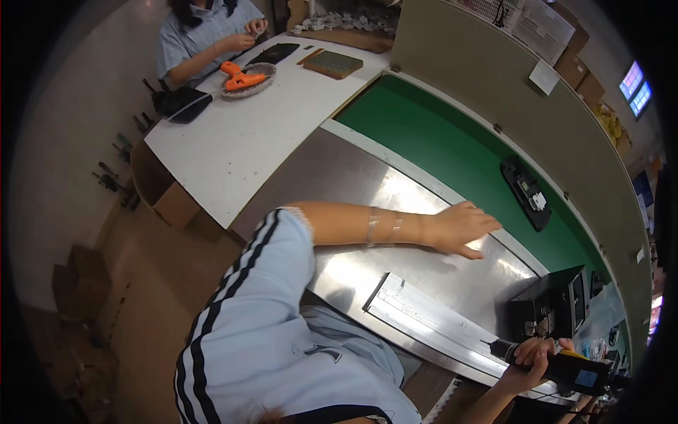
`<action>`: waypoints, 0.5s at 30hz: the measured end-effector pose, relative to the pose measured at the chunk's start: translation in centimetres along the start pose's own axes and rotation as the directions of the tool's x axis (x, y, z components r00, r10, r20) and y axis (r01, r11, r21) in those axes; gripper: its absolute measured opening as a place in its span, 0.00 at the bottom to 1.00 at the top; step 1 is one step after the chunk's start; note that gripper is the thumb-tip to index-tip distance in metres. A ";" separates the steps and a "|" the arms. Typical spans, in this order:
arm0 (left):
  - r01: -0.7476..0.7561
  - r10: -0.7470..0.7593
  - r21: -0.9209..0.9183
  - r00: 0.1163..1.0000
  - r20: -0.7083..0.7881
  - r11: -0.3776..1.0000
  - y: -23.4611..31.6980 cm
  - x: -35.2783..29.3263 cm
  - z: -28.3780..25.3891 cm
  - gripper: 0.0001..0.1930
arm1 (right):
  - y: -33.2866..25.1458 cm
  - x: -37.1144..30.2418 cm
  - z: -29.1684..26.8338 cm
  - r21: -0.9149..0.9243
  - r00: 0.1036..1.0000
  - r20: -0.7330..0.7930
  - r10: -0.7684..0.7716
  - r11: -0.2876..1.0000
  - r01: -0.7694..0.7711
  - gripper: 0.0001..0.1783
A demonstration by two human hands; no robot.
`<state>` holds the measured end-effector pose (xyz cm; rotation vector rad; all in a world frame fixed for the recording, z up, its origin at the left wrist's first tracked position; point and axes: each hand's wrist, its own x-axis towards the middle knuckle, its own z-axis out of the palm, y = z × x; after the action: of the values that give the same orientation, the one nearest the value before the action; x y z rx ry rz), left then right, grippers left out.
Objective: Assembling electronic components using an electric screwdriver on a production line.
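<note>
My left hand (462, 230) reaches over the metal bench top (346, 205) at the edge of the green belt. It holds nothing, and its fingers are stretched out and a little apart. On the belt beyond it lies a long black part (526, 192) with a small white piece on it. At the lower right my right hand (531, 359) is wrapped round a black electric screwdriver (575, 373), whose thin bit points left. Between my hands a long white panel (431, 318) lies along the near edge of the bench.
A black box (547, 304) stands right of the panel. The green belt (438, 141) runs along a tall partition (480, 78). On the white table (233, 155) at the far left, an orange glue gun (244, 79) rests in a round dish; a co-worker (205, 42) sits behind it.
</note>
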<state>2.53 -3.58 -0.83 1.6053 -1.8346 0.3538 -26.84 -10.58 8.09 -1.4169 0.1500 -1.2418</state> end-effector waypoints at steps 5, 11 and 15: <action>0.334 -0.331 -0.024 0.941 0.066 0.942 -1.8 -7.5 -6.1 0.31 | 1.3 -0.5 -1.6 0.050 0.999 0.047 -0.012 0.999 0.010 0.21; 0.591 -0.594 -0.103 0.805 0.000 0.800 -1.9 -11.1 -9.4 0.25 | 2.6 -1.3 -1.5 -0.088 0.996 0.090 -0.025 0.996 0.033 0.20; 0.614 -0.638 -0.220 0.767 -0.060 0.759 -1.9 -11.4 -9.4 0.24 | 2.0 -1.5 0.2 -0.093 1.000 0.004 -0.027 0.995 0.028 0.21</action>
<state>7.48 10.49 -1.46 1.8944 -1.0882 -0.0247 -26.24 -10.00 5.69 -1.5052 0.1888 -1.2692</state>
